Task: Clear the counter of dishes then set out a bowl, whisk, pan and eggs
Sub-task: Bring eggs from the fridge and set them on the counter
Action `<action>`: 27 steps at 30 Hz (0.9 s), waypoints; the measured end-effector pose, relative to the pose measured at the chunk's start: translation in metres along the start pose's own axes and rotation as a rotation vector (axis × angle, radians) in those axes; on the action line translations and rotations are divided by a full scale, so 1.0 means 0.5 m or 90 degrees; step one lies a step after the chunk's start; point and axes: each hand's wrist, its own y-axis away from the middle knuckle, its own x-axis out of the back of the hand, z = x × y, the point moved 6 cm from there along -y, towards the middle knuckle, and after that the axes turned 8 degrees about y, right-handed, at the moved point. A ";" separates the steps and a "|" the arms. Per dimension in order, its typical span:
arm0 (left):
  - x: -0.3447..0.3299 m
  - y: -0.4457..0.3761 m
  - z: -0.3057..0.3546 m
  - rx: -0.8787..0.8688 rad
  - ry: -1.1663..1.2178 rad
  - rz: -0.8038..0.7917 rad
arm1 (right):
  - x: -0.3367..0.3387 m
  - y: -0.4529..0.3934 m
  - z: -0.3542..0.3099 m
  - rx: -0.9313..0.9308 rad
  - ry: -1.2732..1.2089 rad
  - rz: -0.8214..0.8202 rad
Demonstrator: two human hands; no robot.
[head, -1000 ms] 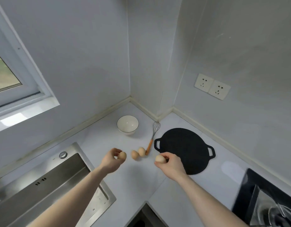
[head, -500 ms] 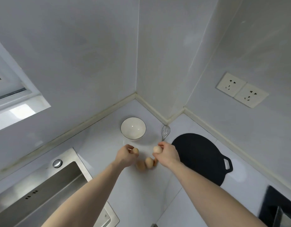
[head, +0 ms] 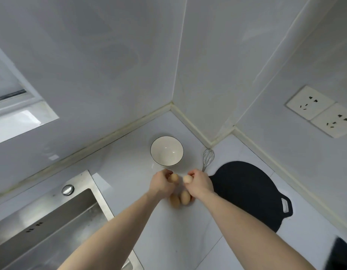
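Note:
A white bowl (head: 166,150) with a dark rim stands in the counter's corner. To its right lies a wire whisk (head: 207,158), its handle hidden behind my right hand. A flat black pan (head: 248,191) with two loop handles lies further right. My left hand (head: 161,184) pinches a brown egg (head: 174,177). My right hand (head: 200,184) pinches a paler egg (head: 187,179). Both held eggs hover just in front of the bowl, close together. Two more brown eggs (head: 181,198) lie on the white counter (head: 129,172) below my hands.
A steel sink (head: 46,225) with a round knob (head: 67,189) fills the lower left. Walls close the corner behind the bowl. Two wall sockets (head: 321,111) sit at the right. A dark hob corner (head: 342,254) shows at the bottom right.
Both hands have moved forward over the two lying eggs toward the bowl, each still holding its egg, and have drawn closer together. The view has tilted up.

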 end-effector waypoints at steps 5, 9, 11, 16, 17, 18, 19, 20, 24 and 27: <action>-0.006 -0.012 0.004 -0.009 -0.002 -0.002 | -0.008 -0.013 -0.003 0.003 0.012 0.003; -0.010 -0.013 0.001 -0.006 0.005 -0.014 | -0.007 -0.017 -0.003 0.009 -0.008 0.004; -0.010 -0.008 0.004 -0.010 0.005 -0.019 | -0.006 -0.015 -0.001 0.013 -0.014 0.004; -0.003 0.008 0.006 -0.014 0.016 -0.037 | -0.002 -0.008 0.001 0.026 -0.026 0.000; -0.002 0.012 0.006 -0.014 0.018 -0.041 | -0.001 -0.005 0.001 0.030 -0.027 0.001; 0.001 0.016 0.006 -0.013 0.017 -0.043 | 0.001 -0.002 0.000 0.030 -0.027 0.000; 0.004 0.018 0.006 -0.015 0.015 -0.043 | 0.004 0.001 0.000 0.033 -0.028 0.003; 0.007 0.021 0.006 -0.016 0.016 -0.043 | 0.007 0.005 0.001 0.032 -0.029 0.004; 0.029 0.051 0.008 -0.020 0.024 -0.039 | 0.030 0.040 0.010 0.040 -0.049 0.034; 0.060 0.084 0.013 -0.055 0.011 -0.031 | 0.045 0.081 0.020 0.059 -0.088 0.070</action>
